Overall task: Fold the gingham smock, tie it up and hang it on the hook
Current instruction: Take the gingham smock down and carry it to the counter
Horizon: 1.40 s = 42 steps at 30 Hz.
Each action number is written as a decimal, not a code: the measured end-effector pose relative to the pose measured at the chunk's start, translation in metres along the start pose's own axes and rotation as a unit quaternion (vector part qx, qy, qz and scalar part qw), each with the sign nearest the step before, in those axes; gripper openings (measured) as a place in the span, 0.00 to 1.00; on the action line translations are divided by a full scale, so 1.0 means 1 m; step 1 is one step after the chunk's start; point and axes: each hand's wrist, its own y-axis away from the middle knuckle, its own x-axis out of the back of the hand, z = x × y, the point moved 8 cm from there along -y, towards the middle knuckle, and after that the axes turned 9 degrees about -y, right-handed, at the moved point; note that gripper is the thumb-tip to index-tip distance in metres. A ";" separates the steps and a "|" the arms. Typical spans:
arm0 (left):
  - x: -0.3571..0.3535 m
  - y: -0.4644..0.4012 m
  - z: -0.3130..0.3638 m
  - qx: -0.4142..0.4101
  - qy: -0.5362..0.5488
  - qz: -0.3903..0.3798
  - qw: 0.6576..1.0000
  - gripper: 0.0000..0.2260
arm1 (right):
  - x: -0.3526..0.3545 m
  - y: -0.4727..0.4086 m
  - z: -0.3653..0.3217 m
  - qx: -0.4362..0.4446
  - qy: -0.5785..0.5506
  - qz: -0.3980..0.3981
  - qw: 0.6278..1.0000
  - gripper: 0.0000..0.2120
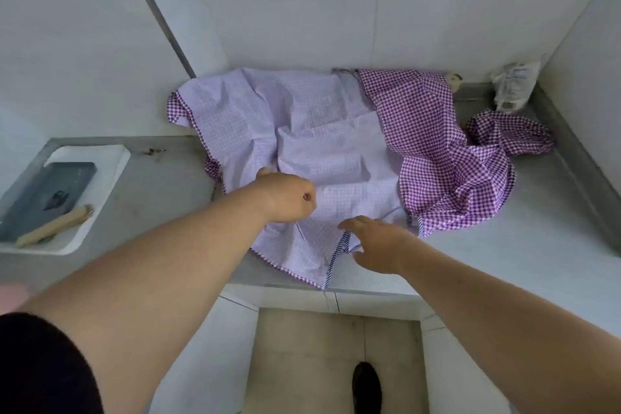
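pinching a thin tie string of the purple-and-white gingham cotton smock (336, 144), the left hand (287, 193) is curled into a fist above the garment's near-centre area. the right hand (376, 244) lies just beside it with fingers straight and relaxed, touching the striped hem at the garment's near edge and holding nothing. the smock is spread inside-out on the grey countertop (504, 228), pale reverse side up; its darker checked outer side is bunched to the right, and one sleeve trails further right toward the wall. the near hem hangs slightly over the counter's front edge. at the far left, a white rectangular plastic tray (100, 178) holds a dark grey flat block (47, 195) and a beige stick-shaped object (53, 227). a crumpled white plastic bag (514, 86) sits in the back right corner.
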 end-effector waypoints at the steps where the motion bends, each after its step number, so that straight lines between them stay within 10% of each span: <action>1: -0.007 0.001 -0.003 0.002 -0.013 -0.016 1.000 0.12 | -0.006 -0.004 -0.001 0.005 0.003 -0.015 1.000 0.33; 17: -0.100 0.017 0.001 -0.055 -0.171 -0.169 0.969 0.45 | -0.053 0.014 0.038 -0.023 0.074 -0.029 0.997 0.38; 29: -0.123 0.009 0.031 -0.107 -0.256 -0.092 0.956 0.18 | -0.052 0.058 0.074 -0.061 0.021 0.004 0.998 0.24; 38: -0.152 0.013 0.044 -0.112 -0.251 -0.170 0.946 0.63 | -0.042 0.078 0.114 -0.194 -0.128 0.064 0.971 0.13; 42: -0.161 0.009 0.051 -0.115 -0.241 -0.157 0.951 0.45 | -0.033 0.086 0.125 -0.201 -0.173 0.079 0.961 0.10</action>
